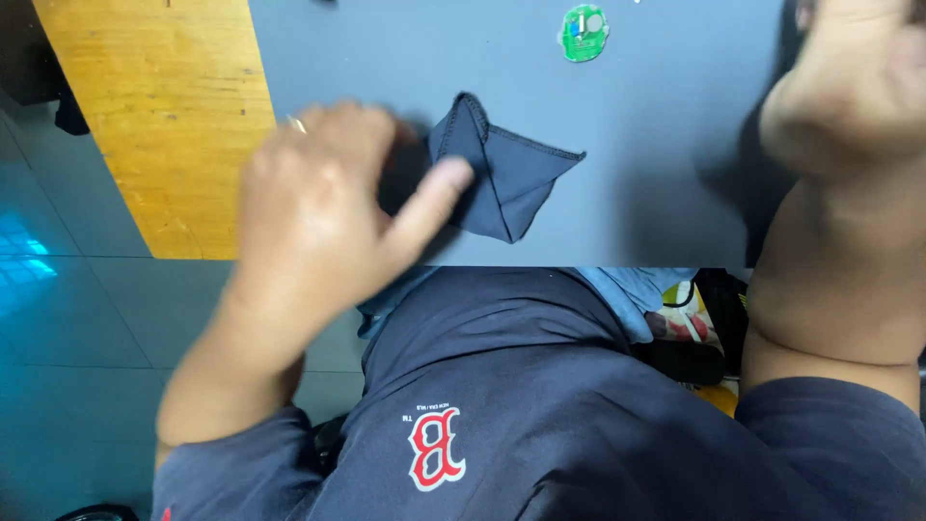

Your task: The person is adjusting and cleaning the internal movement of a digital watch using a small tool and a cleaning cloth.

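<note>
Dark navy cloth (502,178), seemingly folded, lying on grey table (675,125).

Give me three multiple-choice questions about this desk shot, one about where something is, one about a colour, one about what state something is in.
1. Where does the small round green item lie?
A. at the far edge of the grey surface, beyond the cloth
B. on the wooden board
C. under the cloth

2. What colour is the folded cloth?
A. white
B. dark navy
C. red

3. What is the left hand doing?
A. raised clear off the desk
B. resting on the wooden board
C. on the cloth, thumb pressed against its fold

Answers:
1. A, the green item sits near the top of the head view, on grey, apart from the cloth.
2. B, the cloth is dark navy, close to the shirt's tone.
3. C, the thumb lies on the cloth's left part, while the right hand is lifted at the picture's right edge and blurred.
</note>
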